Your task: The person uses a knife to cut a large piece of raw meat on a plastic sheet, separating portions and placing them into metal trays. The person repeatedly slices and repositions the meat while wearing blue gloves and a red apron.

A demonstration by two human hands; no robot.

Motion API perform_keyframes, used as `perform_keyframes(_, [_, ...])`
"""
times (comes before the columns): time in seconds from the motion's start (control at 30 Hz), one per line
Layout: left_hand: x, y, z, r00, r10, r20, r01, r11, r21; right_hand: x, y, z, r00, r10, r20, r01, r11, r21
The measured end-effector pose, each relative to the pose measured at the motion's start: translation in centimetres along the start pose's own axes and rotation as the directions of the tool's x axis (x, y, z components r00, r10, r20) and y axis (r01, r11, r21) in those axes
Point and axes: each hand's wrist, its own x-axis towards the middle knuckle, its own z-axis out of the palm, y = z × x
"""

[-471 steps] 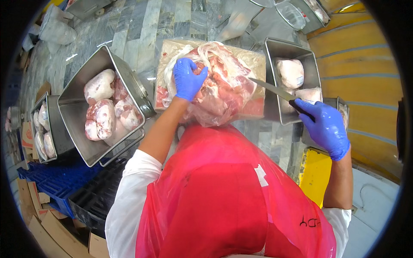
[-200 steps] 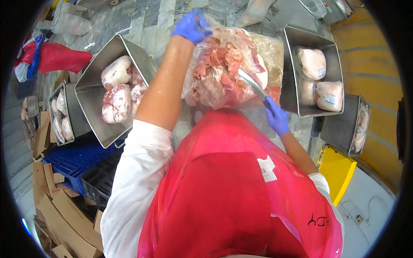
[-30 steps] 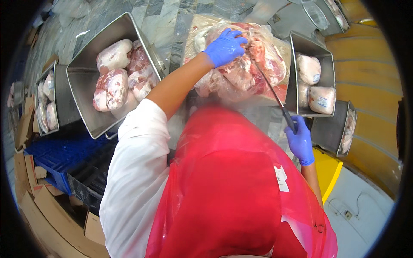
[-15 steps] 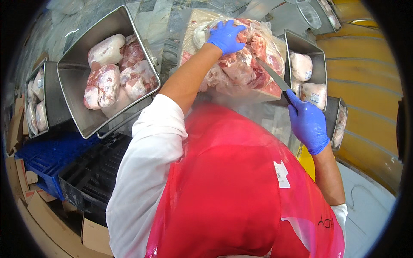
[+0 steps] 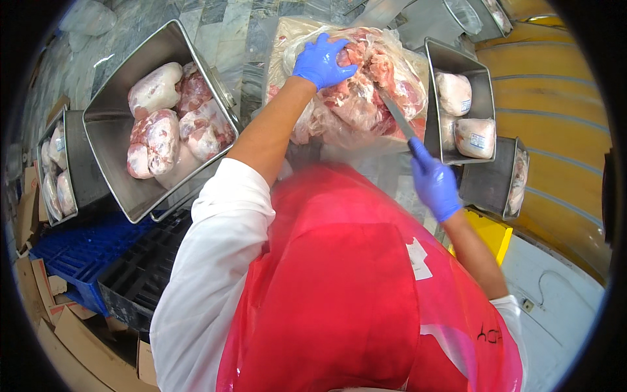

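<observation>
A large piece of raw meat lies partly wrapped in clear plastic on a pale board. My left hand, in a blue glove, rests on the far left part of the meat with its fingers spread. In my blue-gloved right hand is a long knife, its fingers wrapped round the handle. The blade points away and to the left, and its tip reaches the right side of the meat; whether it is sunk in, I cannot tell.
On the left stands a deep steel tub with several pieces of meat, beside a smaller metal tub. Another steel tub with wrapped meat adjoins the board's right side. Blue and black pallets and cardboard lie lower left.
My right hand and the knife have moved left and slightly nearer to me. The left hand has shifted a little left over the meat, still spread.
</observation>
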Motion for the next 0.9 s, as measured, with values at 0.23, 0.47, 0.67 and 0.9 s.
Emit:
perform_keyframes(0.23, [-0.1,1.7,-1.8,0.998,-0.041,0.047,0.041,0.999,-0.002,-1.0,2.3,8.4,0.989,0.043,-0.141,-0.008,0.970,0.241])
perform_keyframes(0.47, [-1.3,2.4,-2.3,0.990,-0.137,0.024,0.137,0.991,0.005,-3.7,-1.9,-3.8,0.997,0.082,0.001,-0.081,0.993,-0.081])
perform_keyframes(0.67, [-3.0,3.3,-2.6,0.985,-0.173,-0.003,0.173,0.985,-0.031,-0.2,-4.1,-9.0,0.995,-0.016,0.094,0.051,0.924,-0.378])
perform_keyframes(0.9, [-2.7,2.7,-1.8,0.989,-0.148,0.008,0.147,0.989,0.013,-0.7,3.6,-1.4,0.999,-0.034,0.023,0.037,0.988,-0.149])
